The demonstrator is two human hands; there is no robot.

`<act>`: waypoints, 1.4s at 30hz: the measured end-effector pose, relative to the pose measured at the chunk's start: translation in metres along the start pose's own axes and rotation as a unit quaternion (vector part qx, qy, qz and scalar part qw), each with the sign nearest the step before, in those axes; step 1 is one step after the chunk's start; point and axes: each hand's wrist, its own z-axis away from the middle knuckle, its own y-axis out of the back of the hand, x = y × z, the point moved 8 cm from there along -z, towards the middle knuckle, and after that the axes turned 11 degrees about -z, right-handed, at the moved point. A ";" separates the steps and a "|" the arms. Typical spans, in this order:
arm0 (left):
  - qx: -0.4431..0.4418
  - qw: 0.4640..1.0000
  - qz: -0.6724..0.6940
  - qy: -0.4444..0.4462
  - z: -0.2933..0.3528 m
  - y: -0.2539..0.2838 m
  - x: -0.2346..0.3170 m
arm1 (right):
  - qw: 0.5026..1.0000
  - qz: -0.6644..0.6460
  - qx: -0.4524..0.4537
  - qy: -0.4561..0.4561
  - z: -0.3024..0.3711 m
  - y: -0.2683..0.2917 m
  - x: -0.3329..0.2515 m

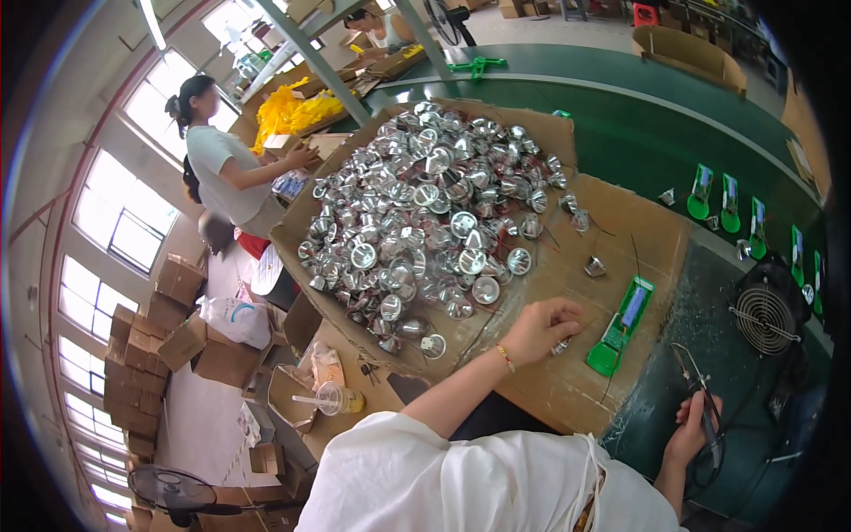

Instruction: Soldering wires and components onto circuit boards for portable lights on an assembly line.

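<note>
My left hand [539,333] reaches over the cardboard sheet, its fingers curled around a small silver reflector cup [561,346], mostly hidden beneath them. Just right of it lies a green plastic housing [606,353] with a blue cylindrical cell [634,308] inside and thin dark wires at both ends. Lower right, my right hand [690,427] grips a soldering iron [708,415] by its dark handle, the metal end pointing up and away. Another silver reflector cup [595,266] with a wire rests beyond the housing.
A large open carton [292,232] heaped with silver reflector cups stands ahead-left. Several green housings line the green bench [620,146] at right, near a round fan grille [764,320]. A drink cup [333,399] is at lower left. Two other people [232,164] work beyond the carton.
</note>
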 end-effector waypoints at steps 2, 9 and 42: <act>-0.003 0.999 -0.031 0.016 0.006 0.003 0.010 | 1.000 0.011 -0.001 -0.001 0.000 0.001 -0.003; -0.023 0.996 -0.076 -0.030 0.010 -0.013 0.016 | 1.000 0.006 -0.004 0.015 0.007 -0.004 -0.015; -0.015 0.989 -0.134 -0.057 0.008 -0.043 0.024 | 0.986 0.026 -0.160 -0.028 0.035 -0.085 -0.017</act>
